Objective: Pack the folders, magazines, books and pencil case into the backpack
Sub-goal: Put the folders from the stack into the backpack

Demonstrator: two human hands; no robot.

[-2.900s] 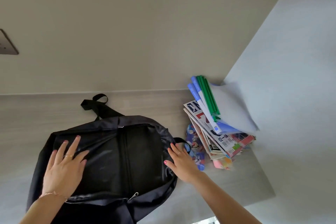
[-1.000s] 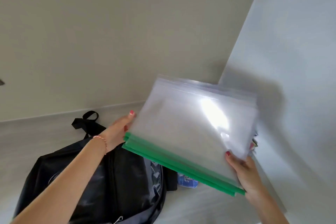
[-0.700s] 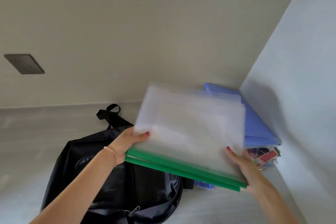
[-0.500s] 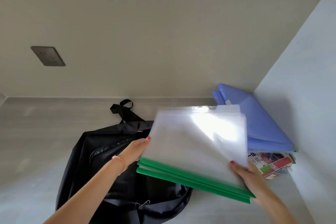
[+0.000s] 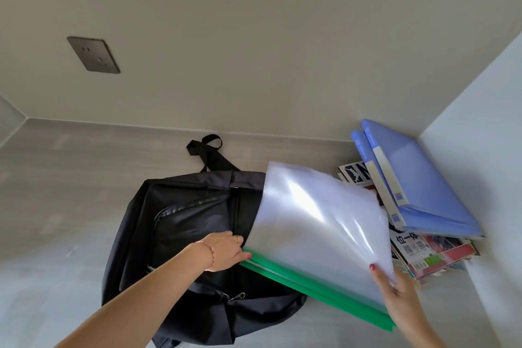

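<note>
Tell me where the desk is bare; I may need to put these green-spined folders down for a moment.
Bare desk lies left of the black backpack, out to the back wall, with a narrower strip in front of it. The right corner is crowded: blue folders on magazines against the side wall.

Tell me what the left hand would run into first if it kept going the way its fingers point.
The left hand points right, under the green-spined clear folders. Going straight on, it would likely slide between them and the black backpack, pressing into the folders' underside first. Depth there is hidden, so this is a judgement.
</note>
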